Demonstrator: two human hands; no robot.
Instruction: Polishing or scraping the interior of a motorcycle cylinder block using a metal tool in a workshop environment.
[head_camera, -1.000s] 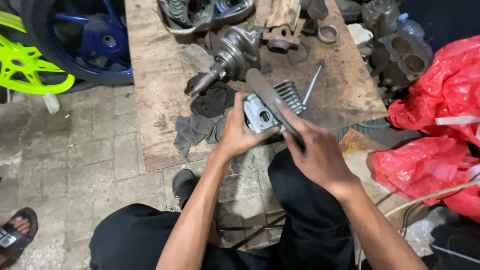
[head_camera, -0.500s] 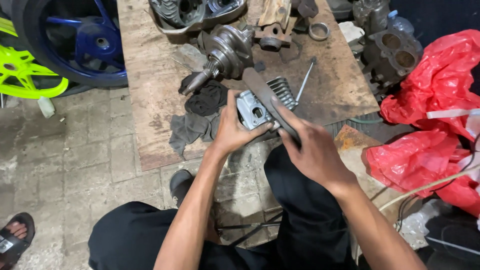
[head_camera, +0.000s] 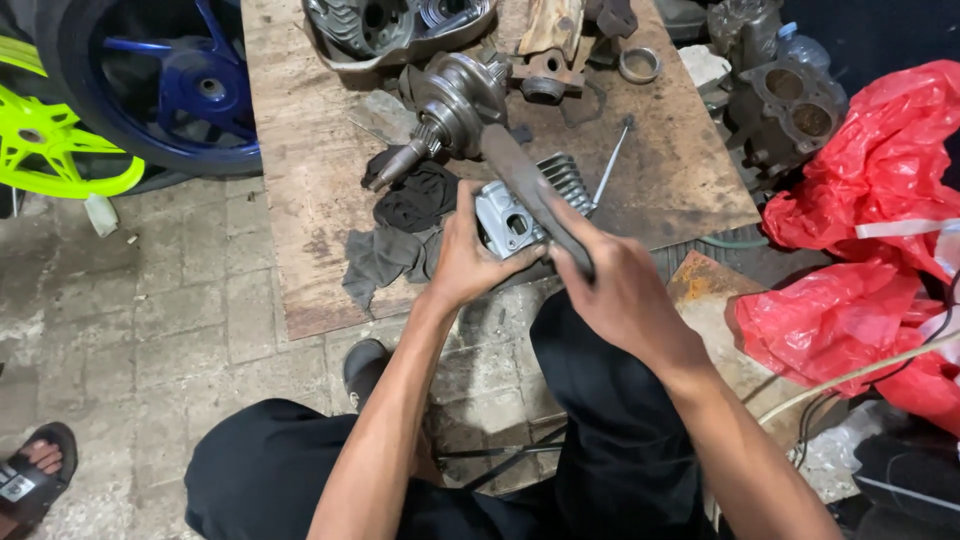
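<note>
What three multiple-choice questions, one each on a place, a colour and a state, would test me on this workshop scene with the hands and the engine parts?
1. Where does the crumpled dark rag lie?
A. on the worn wooden board
B. on a red bag
C. inside the wheel

2. What colour is the spoked wheel rim at upper left?
A. red
B. white
C. blue

3. What is the left hand doing?
A. resting open on the floor
B. gripping the finned grey metal cylinder
C. holding a bottle

Answers: 1 A, the rag lies on the board beside the cylinder; 2 C, its spokes are blue; 3 B, its fingers wrap around the cylinder.
</note>
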